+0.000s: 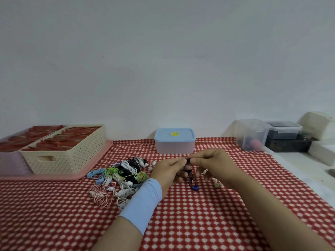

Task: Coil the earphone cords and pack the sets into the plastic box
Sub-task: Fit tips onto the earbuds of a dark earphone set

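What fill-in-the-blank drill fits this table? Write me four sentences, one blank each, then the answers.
1. The lid on the plastic box is ____.
2. The pile of earphones lies to the ____ of the left hand.
3. Both the left hand and the right hand pinch a ____ cord.
4. The cream basket stands on a ____ tray.

Answers: shut; left; black; pink

Plain pale grey wall point(163, 60) behind, table under a red cloth with white dot pattern point(208, 214), bare white surface point(297, 171) at right, soft even light
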{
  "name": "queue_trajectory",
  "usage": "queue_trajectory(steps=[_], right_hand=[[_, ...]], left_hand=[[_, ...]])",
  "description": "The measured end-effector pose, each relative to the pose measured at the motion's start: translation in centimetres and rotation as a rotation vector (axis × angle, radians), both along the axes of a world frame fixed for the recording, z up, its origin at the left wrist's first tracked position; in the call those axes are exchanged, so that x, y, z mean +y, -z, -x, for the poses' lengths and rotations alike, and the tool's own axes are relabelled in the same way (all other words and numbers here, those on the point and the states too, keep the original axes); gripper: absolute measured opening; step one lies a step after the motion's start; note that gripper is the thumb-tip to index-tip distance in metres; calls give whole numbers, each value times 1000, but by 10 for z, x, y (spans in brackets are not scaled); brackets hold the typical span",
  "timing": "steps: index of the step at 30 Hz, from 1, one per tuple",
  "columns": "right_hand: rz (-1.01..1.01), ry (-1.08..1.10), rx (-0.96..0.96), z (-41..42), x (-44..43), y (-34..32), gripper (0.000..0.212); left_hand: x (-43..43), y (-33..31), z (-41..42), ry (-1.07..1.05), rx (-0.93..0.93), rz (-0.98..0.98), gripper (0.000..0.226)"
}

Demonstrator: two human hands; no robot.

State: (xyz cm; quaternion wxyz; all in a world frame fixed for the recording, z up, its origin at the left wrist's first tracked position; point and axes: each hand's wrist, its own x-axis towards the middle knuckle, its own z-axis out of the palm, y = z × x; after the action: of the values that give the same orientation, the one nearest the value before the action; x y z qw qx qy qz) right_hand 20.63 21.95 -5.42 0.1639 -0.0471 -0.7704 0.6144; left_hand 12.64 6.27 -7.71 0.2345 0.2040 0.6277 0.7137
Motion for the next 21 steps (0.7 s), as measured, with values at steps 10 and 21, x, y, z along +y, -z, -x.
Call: queue_trajectory(steps=[10, 21], right_hand=[[173, -26, -41, -1, 2, -2, 16], [134, -45, -67, -3, 1, -3, 13]], left_hand=[[1, 4, 7, 3, 79, 6, 17], [2, 5, 5, 31, 103, -16, 17]])
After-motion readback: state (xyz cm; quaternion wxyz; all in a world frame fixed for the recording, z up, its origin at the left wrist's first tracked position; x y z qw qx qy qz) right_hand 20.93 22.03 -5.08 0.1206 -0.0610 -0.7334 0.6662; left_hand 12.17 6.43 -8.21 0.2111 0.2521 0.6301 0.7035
